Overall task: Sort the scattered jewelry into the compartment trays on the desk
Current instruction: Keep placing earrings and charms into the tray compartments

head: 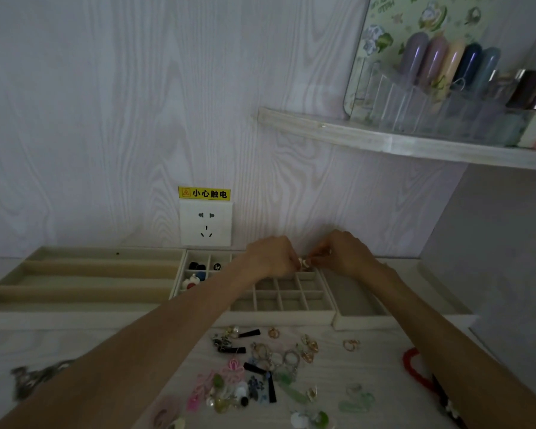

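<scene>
Currently both hands, left hand (271, 257) and right hand (342, 253), pinch one small pale earring (304, 263) over the grid tray (291, 317) at the worktop's back edge; few compartments are filled; most jewelry (260, 370) remains scattered near the front edge.
</scene>
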`<state>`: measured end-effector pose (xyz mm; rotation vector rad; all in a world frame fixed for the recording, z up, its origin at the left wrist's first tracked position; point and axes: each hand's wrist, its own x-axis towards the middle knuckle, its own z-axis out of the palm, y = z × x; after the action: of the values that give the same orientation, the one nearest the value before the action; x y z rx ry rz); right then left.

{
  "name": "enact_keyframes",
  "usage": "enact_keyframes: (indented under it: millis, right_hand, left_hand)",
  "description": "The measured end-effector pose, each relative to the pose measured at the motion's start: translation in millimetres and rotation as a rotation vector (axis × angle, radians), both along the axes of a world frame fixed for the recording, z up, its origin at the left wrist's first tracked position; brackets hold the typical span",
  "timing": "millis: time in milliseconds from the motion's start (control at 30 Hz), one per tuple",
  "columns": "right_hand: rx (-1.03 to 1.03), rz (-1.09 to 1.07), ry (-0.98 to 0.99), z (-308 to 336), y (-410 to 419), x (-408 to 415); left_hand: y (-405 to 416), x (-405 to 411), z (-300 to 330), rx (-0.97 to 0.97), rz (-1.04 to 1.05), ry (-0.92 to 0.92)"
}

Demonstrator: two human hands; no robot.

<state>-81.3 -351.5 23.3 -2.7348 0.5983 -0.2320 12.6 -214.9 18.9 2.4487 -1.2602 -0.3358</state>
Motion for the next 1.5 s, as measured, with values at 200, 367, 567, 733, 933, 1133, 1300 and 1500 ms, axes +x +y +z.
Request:
enact_keyframes:
  millis: [200, 367, 567, 733, 933, 1133, 1300, 1500]
  right_hand:
    - [-0.207, -0.004, 0.024, 4.8, 11.7, 2.0]
    - [-0.266, -0.009, -0.064, 4.9, 13.9, -5.0]
    - [-0.234, -0.013, -0.057, 2.0, 12.4, -9.0]
    - [-0.042, -0.008, -0.111, 11.8, 12.5, -19.7]
    - [0.144, 0.127, -0.180, 24.9, 35.1, -50.9]
    - [0.188, 0.261, -0.048, 17.7, 84.3, -81.3]
    - [0.162, 0.325, 0.045, 9.5, 131.1, -89.2]
    - [0.023, 0.446, 0.062, -2.6, 190.1, -86.9]
  left_hand:
    - [3.5, 1.8, 8.5, -0.063, 0.024, -0.040]
    - [1.7, 2.2, 9.5, 0.005, -0.018, -0.043]
    - [-1.2, 2.7, 1.1, 0.021, -0.052, -0.027]
    - [9.1, 4.9, 6.1, -0.055, -0.020, 0.008]
    - [63.9, 4.6, 17.6, -0.148, -0.051, 0.061]
    - [131.8, -15.6, 10.1, -0.188, -0.075, 0.122]
    - [183.4, -27.4, 6.2, -0.141, -0.067, 0.131]
    - [228.7, -36.1, 2.1, 0.027, -0.190, 0.180]
